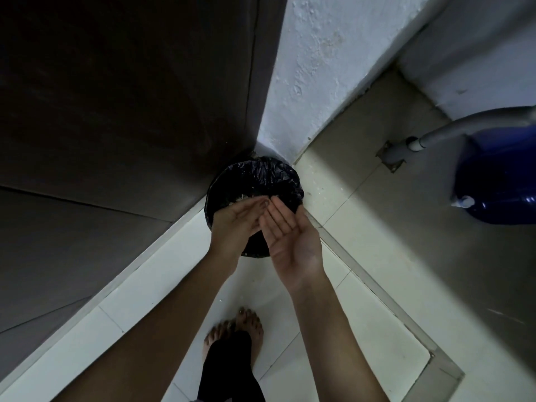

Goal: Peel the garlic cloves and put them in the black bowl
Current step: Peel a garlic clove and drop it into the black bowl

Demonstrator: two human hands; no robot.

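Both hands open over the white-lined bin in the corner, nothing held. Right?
Not quite: the bin liner is black, not white. The head view shows the left hand and right hand open over it in the corner, nothing held.

Head cam, steep downward, close over hands (268, 224), floor (162, 285).

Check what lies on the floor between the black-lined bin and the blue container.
In the head view, mostly bare floor: pale tile beside the bin, then duller grey. Only a grey pipe fitting stands there, nearer the blue container.
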